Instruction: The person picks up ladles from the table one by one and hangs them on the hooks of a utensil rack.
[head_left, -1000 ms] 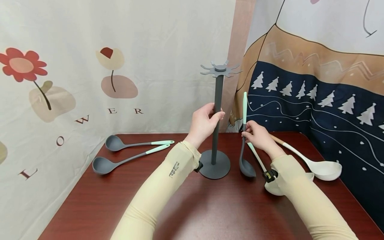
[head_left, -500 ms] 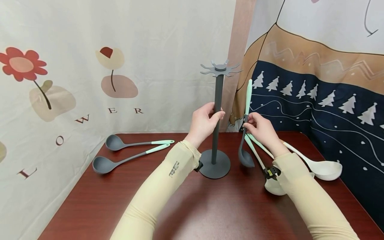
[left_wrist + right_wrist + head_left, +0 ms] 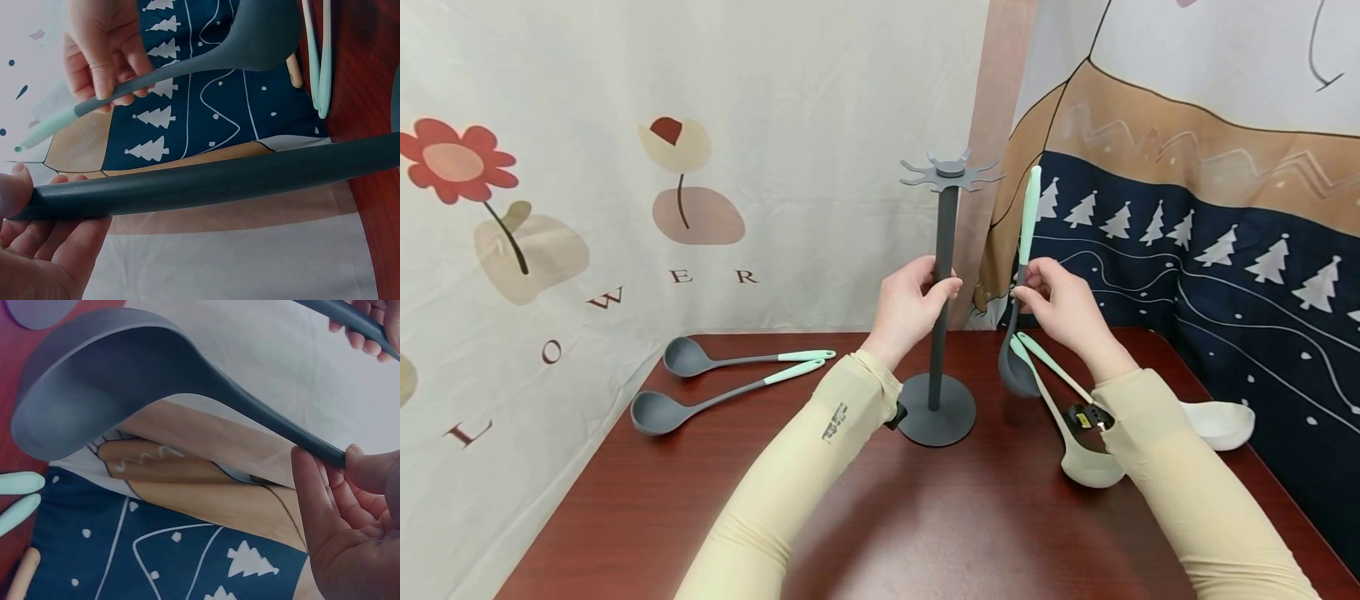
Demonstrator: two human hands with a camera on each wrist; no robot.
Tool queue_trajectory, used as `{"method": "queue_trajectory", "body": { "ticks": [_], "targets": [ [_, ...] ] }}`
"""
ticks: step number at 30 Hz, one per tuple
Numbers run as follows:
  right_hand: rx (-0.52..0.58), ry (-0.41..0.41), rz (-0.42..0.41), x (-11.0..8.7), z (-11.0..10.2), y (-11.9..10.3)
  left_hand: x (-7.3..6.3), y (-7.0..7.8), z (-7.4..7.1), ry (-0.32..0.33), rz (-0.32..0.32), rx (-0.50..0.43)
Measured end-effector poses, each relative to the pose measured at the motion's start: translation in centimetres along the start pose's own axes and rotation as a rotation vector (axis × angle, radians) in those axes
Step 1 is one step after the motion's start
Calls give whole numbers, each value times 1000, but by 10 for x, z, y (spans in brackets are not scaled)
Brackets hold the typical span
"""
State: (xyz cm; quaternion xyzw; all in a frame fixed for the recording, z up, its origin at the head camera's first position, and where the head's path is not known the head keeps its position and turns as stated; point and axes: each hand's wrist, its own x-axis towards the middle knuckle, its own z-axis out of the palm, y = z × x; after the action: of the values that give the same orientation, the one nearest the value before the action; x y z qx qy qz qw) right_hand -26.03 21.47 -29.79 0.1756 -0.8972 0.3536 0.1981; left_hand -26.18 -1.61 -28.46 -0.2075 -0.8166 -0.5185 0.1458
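Observation:
My left hand (image 3: 912,304) grips the dark grey post of a utensil stand (image 3: 937,417), which has a round base and a top ring of hooks. To its right, my right hand (image 3: 1063,304) pinches a grey ladle (image 3: 1019,367) with a mint handle, by the grey shaft just below the mint part. The ladle hangs upright, bowl down, its handle end level with the stand's hooks. In the right wrist view the ladle's bowl (image 3: 106,381) fills the upper left. The left wrist view shows the left fingers and thumb around the post (image 3: 206,184).
Two grey ladles (image 3: 658,414) with mint handles lie at the left of the red-brown table (image 3: 880,533). On the right lie a cream ladle (image 3: 1086,467) and a white ladle (image 3: 1225,425), both partly under my right forearm. Printed cloths (image 3: 820,167) hang behind.
My right hand has raised the grey ladle and shifted slightly right, its handle end rising toward the height of the hooks. The left hand and the stand have stayed still.

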Motion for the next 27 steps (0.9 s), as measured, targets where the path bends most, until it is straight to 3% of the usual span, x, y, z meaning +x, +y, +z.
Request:
{"method": "queue_trajectory", "body": {
  "ticks": [27],
  "targets": [
    [32,90,-80,8,-1,-20,0,-1,1,-3,-9,-5]
  ]
}}
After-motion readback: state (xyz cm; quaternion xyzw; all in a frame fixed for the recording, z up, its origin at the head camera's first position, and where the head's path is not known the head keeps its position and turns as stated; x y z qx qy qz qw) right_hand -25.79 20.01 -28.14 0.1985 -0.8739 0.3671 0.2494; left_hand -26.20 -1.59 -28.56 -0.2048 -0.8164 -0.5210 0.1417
